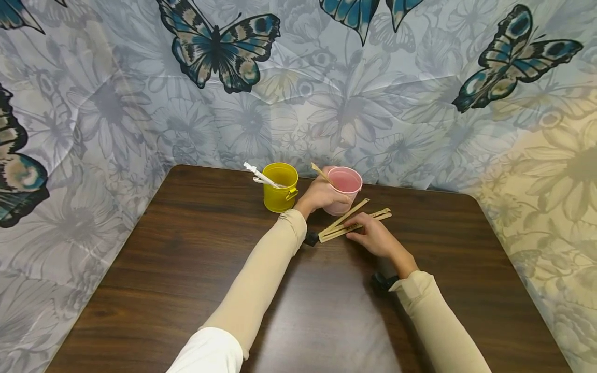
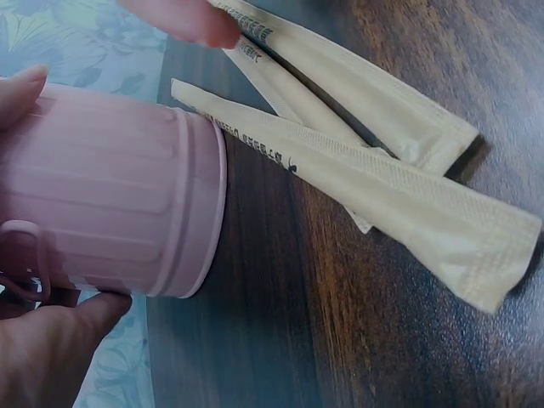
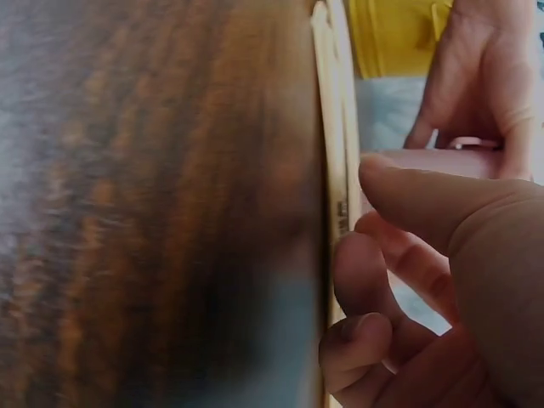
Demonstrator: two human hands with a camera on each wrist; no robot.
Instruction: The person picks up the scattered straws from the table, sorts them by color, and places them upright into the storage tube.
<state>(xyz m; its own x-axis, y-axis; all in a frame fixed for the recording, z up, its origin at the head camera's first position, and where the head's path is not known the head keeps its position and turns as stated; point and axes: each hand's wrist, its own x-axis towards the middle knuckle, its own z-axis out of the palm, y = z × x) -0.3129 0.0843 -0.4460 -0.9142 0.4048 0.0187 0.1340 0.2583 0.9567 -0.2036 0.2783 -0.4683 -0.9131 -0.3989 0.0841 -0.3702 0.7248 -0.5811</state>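
Note:
My left hand [image 1: 322, 194] grips a small pink bucket [image 1: 344, 189] round its side. In the left wrist view the bucket shows ribbed walls and a small side handle. One slim beige stick [image 1: 322, 173] pokes up over its rim. Just in front, several long, narrow beige paper packets [image 1: 351, 221] with dark print lie fanned and partly crossed on the table. My right hand [image 1: 373, 235] is at these packets, its fingertips next to them. Seen from the right wrist, its thumb [image 3: 408, 195] stands apart from the bent fingers, with no packet visibly pinched.
A yellow bucket [image 1: 280, 194] stands left of the pink one, with white wrapped sticks [image 1: 261, 173] leaning out. The dark wooden table [image 1: 186, 269] ends behind the buckets at a butterfly-print cloth [image 1: 252, 119]. Black wrist gear [image 1: 383, 281] sits under my right wrist.

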